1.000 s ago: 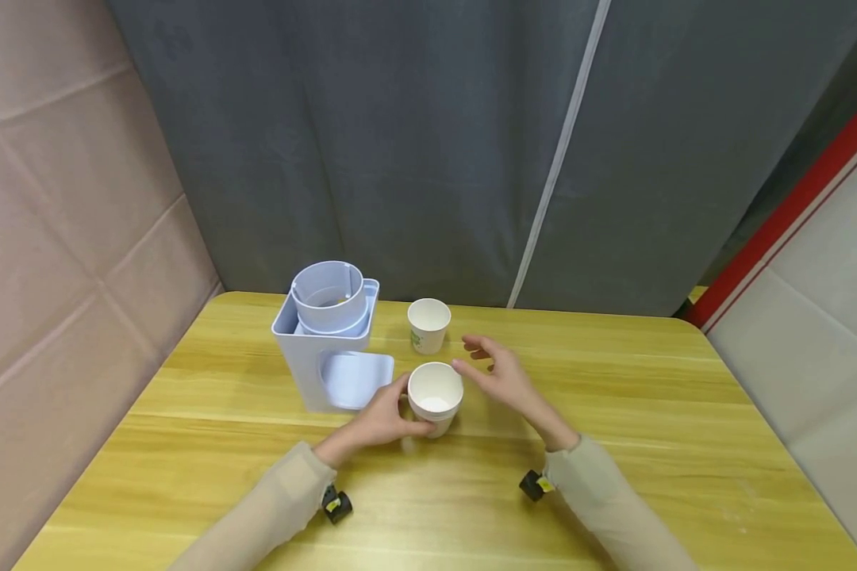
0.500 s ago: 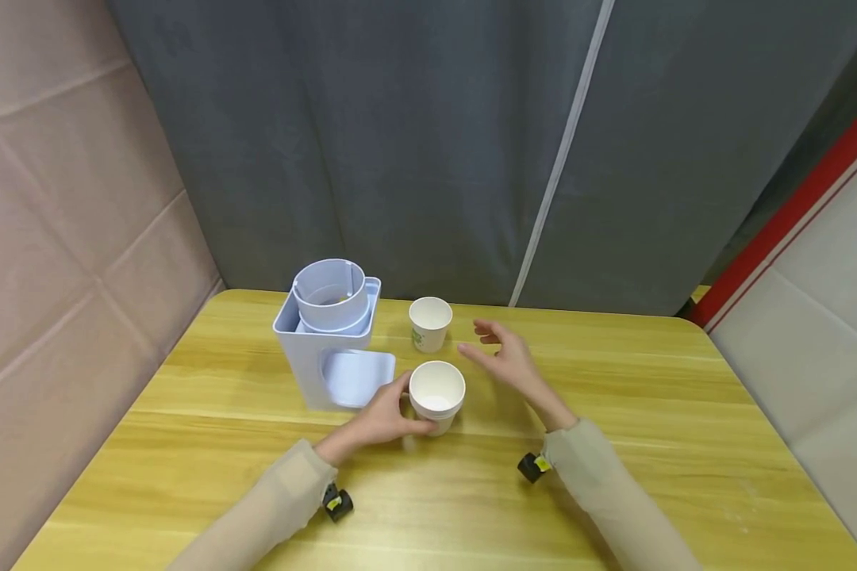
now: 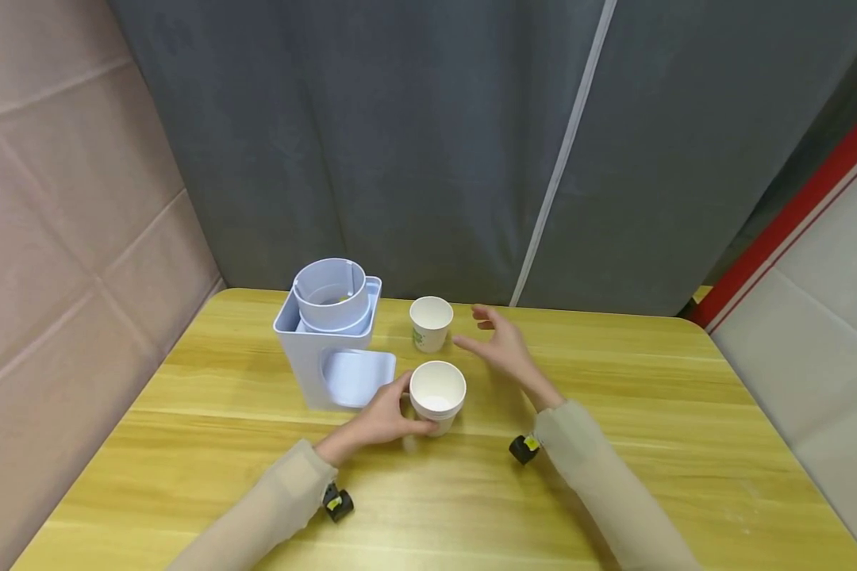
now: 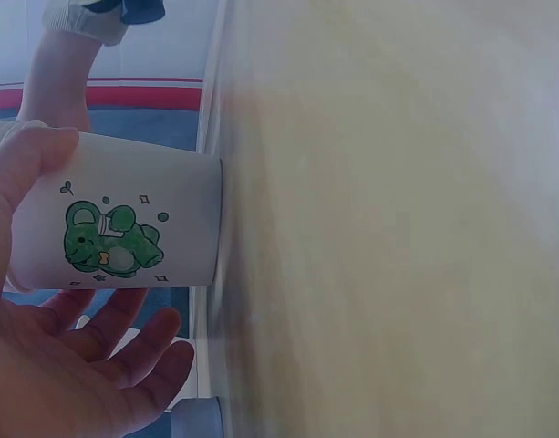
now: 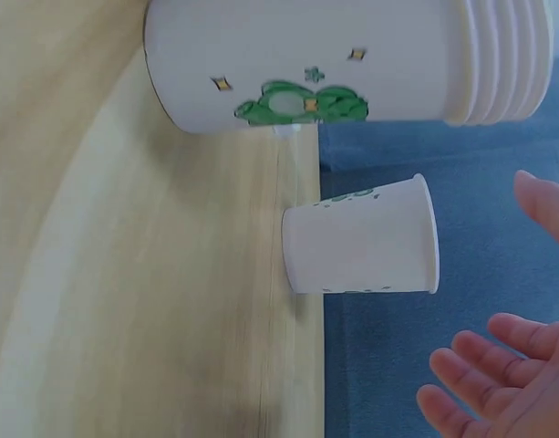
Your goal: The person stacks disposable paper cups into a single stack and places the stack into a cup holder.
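Observation:
A stack of white paper cups stands upright on the table, a green cartoon animal printed on its side in the left wrist view. My left hand holds this stack from the left, thumb on the near side and fingers reaching round behind. A single white paper cup stands upright behind the stack, apart from it. Close to that cup's right side is my right hand, fingers spread and holding nothing. In the right wrist view, a gap shows between the single cup and the fingertips.
A pale blue plastic device with a round open top and a flat ledge stands left of the cups. Behind the wooden table hangs a grey curtain. Pale panels stand at both sides.
My right hand has drawn away from the stack's rim and moved toward the back, level with the single cup. The left hand keeps its hold on the stack.

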